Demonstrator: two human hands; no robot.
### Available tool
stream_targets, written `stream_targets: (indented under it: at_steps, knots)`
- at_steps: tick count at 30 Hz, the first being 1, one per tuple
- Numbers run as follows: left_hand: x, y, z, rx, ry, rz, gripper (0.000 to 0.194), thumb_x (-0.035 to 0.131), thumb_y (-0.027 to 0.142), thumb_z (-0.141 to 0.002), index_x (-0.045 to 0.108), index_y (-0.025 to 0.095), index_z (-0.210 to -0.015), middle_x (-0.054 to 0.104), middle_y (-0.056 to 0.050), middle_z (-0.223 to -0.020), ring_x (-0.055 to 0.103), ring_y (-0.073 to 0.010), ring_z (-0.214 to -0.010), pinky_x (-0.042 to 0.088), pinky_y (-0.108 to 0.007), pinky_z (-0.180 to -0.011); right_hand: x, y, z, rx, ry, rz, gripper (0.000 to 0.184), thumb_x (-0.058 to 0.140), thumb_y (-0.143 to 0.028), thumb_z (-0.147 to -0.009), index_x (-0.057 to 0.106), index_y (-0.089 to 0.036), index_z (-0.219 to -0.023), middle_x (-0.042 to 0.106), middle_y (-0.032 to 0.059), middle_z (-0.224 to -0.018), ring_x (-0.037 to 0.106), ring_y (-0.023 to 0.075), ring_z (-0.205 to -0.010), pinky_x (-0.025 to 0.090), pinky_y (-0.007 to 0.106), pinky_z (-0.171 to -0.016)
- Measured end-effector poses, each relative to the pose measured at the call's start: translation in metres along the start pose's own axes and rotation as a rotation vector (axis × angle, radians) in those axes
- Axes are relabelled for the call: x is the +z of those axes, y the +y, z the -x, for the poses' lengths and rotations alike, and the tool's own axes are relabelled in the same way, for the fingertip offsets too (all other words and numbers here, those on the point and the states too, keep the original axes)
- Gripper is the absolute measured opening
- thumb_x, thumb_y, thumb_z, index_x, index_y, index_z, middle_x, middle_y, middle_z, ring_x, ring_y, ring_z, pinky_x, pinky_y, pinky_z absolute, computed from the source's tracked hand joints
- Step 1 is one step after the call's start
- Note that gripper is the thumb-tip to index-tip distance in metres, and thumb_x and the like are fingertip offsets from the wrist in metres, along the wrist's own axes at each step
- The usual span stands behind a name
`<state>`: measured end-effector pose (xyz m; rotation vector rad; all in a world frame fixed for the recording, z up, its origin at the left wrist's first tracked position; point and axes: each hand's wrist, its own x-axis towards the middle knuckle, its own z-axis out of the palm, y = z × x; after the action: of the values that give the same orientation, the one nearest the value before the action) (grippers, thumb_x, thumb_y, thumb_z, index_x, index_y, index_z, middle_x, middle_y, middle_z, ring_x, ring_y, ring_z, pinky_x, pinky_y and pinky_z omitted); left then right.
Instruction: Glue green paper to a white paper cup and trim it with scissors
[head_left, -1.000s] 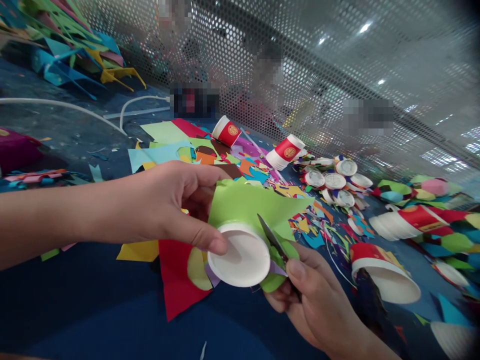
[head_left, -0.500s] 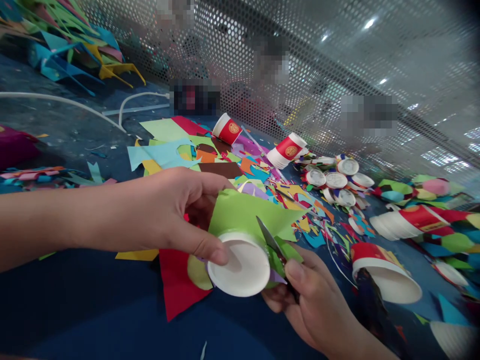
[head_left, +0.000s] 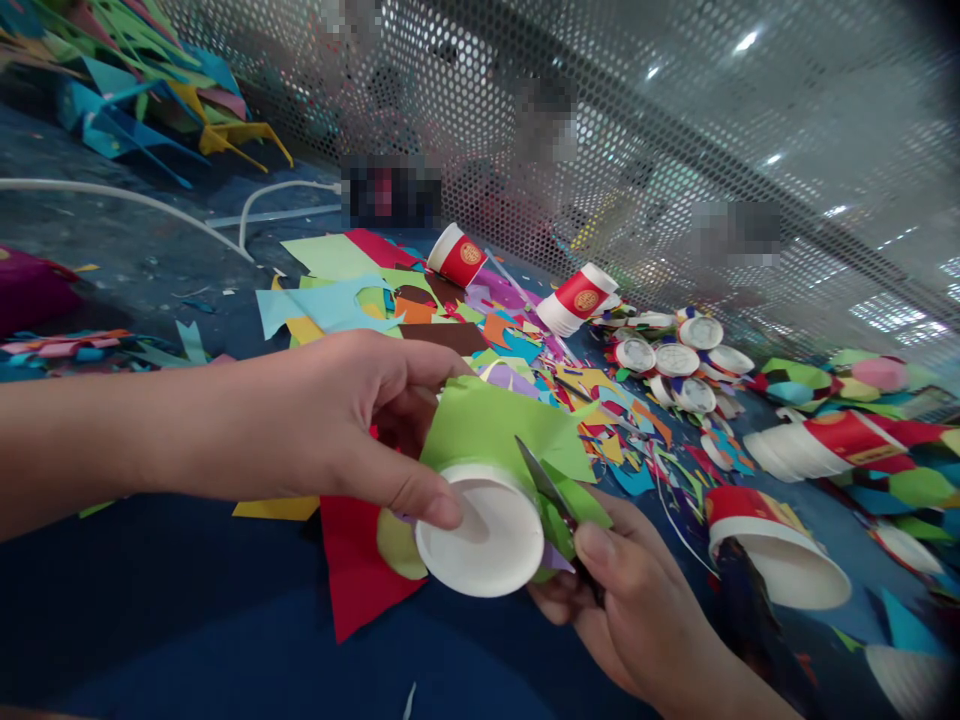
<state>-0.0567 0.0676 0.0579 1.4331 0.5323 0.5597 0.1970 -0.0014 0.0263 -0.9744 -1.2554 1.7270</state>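
My left hand (head_left: 341, 425) is closed on a white cup bottom (head_left: 480, 535) with a green sheet of paper (head_left: 502, 425) held behind it, thumb pressed on the white disc. My right hand (head_left: 630, 600) grips a pair of scissors (head_left: 551, 490), whose blades bite into the green paper along the disc's right edge. A red paper triangle (head_left: 356, 575) lies on the blue table below the disc.
Red paper cups (head_left: 457, 255) (head_left: 577, 298) lie on their sides among coloured scraps. A cluster of cut white cup bottoms (head_left: 675, 365) sits to the right, with stacked cups (head_left: 817, 445) and one tipped cup (head_left: 772, 560) nearer. White cables (head_left: 135, 205) run at the back left. Perforated metal screen (head_left: 600, 130) behind.
The scissors have worked slightly further round the disc's edge, and the disc with the green paper has turned a little in my left hand. Both hands stay in place.
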Motion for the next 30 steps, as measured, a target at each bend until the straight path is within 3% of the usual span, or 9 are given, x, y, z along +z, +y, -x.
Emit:
stream_targets:
  at_steps: [8,12,19,24,27,30]
  knots:
    - [-0.0022,0.0043,0.0026,-0.092,-0.061,0.052,0.041,0.087,0.001,-0.075,0.07,0.024,-0.104,0.082,0.013,-0.093,0.077,-0.0064,-0.084,0.054,-0.004,-0.066,0.0016,-0.0031,0.0002,0.032,-0.035,0.005,0.047,0.081,-0.058,-0.089,0.06,-0.019,-0.075,0.037,-0.0073,-0.061,0.032,0.0061,-0.051,0.031,0.016,-0.046]
    - [-0.0025,0.0068,0.003,-0.083,-0.077,0.053,0.044,0.085,-0.003,-0.077,0.072,0.026,-0.108,0.082,0.014,-0.093,0.076,-0.0049,-0.087,0.052,-0.003,-0.067,0.0003,-0.0041,0.0003,0.032,-0.036,0.017,0.047,0.08,-0.058,-0.09,0.059,-0.019,-0.074,0.037,-0.0076,-0.06,0.03,0.0058,-0.05,0.03,0.016,-0.045]
    - [-0.0039,0.0043,0.0042,-0.026,-0.042,-0.052,0.035,0.088,0.022,-0.085,0.072,0.028,-0.115,0.082,0.008,-0.102,0.078,-0.0122,-0.096,0.056,-0.013,-0.077,-0.0005,-0.003,-0.0011,0.018,-0.034,0.036,0.051,0.08,-0.061,-0.089,0.058,-0.019,-0.071,0.036,-0.008,-0.056,0.03,0.0053,-0.048,0.029,0.015,-0.043]
    - [-0.006,0.0017,0.0054,-0.035,-0.001,-0.17,0.049,0.088,0.036,-0.085,0.066,0.023,-0.127,0.083,-0.001,-0.102,0.078,-0.0206,-0.094,0.058,-0.024,-0.075,-0.0004,-0.0017,0.0005,0.018,-0.021,0.048,0.051,0.08,-0.061,-0.089,0.059,-0.019,-0.071,0.038,-0.0074,-0.057,0.031,0.0052,-0.047,0.032,0.015,-0.043]
    - [-0.0061,0.0021,0.0044,-0.045,0.05,-0.261,0.064,0.087,0.045,-0.082,0.06,0.022,-0.135,0.08,0.0,-0.09,0.075,-0.0209,-0.083,0.053,-0.025,-0.067,0.0002,-0.0021,0.0013,0.016,-0.032,0.053,0.05,0.08,-0.062,-0.088,0.06,-0.019,-0.072,0.04,-0.0069,-0.057,0.033,0.0052,-0.047,0.032,0.015,-0.043]
    - [-0.0062,0.0034,0.0026,-0.093,0.069,-0.282,0.073,0.087,0.046,-0.08,0.055,0.023,-0.142,0.08,-0.001,-0.093,0.077,-0.0236,-0.086,0.054,-0.026,-0.068,0.0007,-0.0023,0.0001,0.017,-0.033,0.054,0.051,0.081,-0.063,-0.087,0.06,-0.019,-0.072,0.04,-0.007,-0.058,0.033,0.0049,-0.047,0.032,0.014,-0.043]
